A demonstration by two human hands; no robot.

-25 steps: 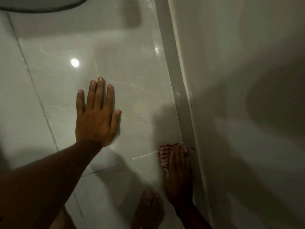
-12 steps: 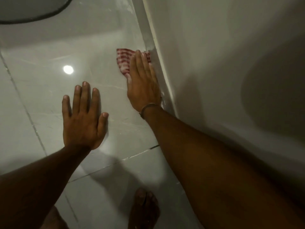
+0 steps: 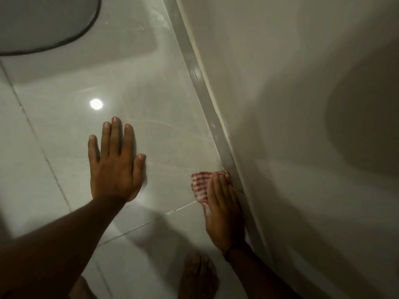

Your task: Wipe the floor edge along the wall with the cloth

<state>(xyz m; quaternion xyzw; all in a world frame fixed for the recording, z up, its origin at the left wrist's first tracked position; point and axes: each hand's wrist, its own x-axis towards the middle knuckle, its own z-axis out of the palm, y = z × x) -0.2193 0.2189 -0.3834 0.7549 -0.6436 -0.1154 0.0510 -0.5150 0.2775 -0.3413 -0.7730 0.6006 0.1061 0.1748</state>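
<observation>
your right hand has pulled the cloth back to the near end, after reaching far up the floor edge half a second ago. that's one return stroke along the skirting strip done. the fingers lie flat and together, pressing the red-checked cloth onto the floor tile, tight against the base of the wall. your left hand stays spread flat on the tile, holding nothing, bracing you. the far stretch likely wants another pass.
</observation>
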